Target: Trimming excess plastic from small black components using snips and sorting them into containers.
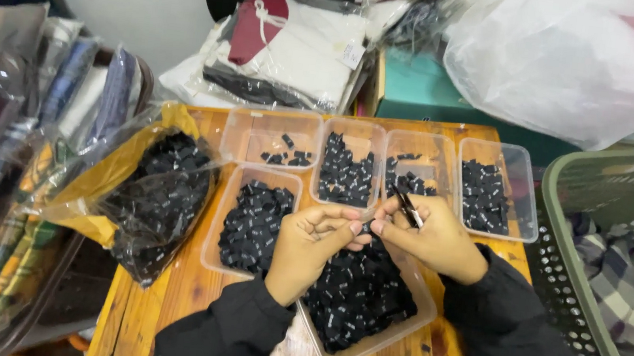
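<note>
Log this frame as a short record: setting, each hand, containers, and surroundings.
setting: small wooden table seen from above
left hand: pinches a small black piece at its fingertips
right hand: holds thin dark tweezers, fingertips meeting the left hand's
containers: six clear plastic trays of small black pieces; the nearest lies under the hands
bag: open plastic bag of black pieces, on the left
surroundings: green perforated basket with checked cloth on the right; packaged fabrics behind

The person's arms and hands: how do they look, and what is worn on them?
Both arms wear long black sleeves of soft, matte cloth that end at the wrists. The left hand and right hand are bare: no gloves, and no rings or watch can be seen.
</note>
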